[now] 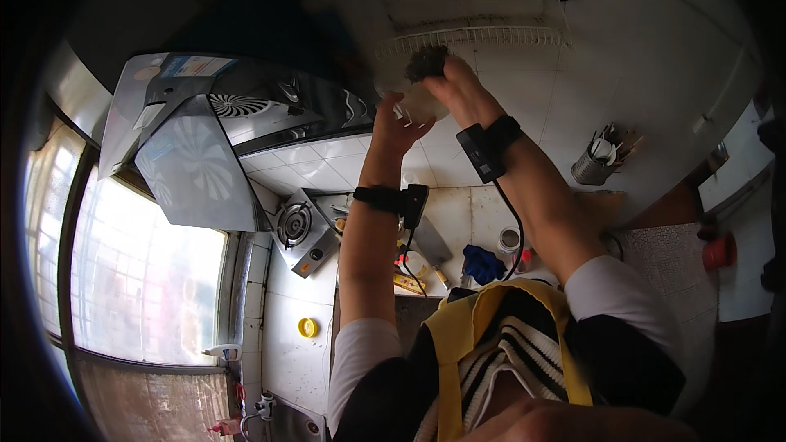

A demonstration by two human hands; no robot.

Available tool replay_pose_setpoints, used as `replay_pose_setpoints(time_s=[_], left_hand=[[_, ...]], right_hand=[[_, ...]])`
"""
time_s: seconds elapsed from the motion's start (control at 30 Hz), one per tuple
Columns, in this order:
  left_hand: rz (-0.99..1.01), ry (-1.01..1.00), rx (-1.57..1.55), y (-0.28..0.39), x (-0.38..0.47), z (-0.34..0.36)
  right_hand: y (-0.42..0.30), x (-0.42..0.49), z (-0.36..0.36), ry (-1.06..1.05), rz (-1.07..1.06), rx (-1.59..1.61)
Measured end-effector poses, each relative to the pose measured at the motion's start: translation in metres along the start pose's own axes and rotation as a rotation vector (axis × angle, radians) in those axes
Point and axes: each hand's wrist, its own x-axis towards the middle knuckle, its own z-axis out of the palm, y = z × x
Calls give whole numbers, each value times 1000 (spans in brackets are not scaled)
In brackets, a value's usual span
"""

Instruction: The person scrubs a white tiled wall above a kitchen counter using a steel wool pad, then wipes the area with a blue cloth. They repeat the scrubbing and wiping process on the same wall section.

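Observation:
Both my arms reach up and forward in front of the white tiled wall, beside the range hood (295,110). In my right hand (453,83) is a dark, tangled scouring pad (427,63). My left hand (399,126) has its thumb and fingers curved around a pale, see-through round container (424,101). Dim light blurs the container's outline, so its exact kind is unclear. The pad is at the container's upper side; whether they touch cannot be told. Each wrist wears a black strap with a small box and a cable.
A white wire rack (479,38) is on the wall behind my hands. Below are a gas stove (301,230), a cleaver (431,242), a blue cloth (483,264) and a glass jar (509,239). A utensil holder (592,162) hangs right. Lower left are a yellow lid (308,327) and a sink (295,420).

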Motion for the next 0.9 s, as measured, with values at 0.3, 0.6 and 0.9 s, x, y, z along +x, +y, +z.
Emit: replay_pose_setpoints(time_s=[0.3,0.6,0.9], left_hand=[[-166,45,-273,12,0,3],[-96,235,-184,6,-16,8],[-110,171,-219,4,-26,28]], right_hand=[[-1,14,-12,44,26,-238],[6,-9,-17,-18,160,456],[17,2,-29,97,292,785]])
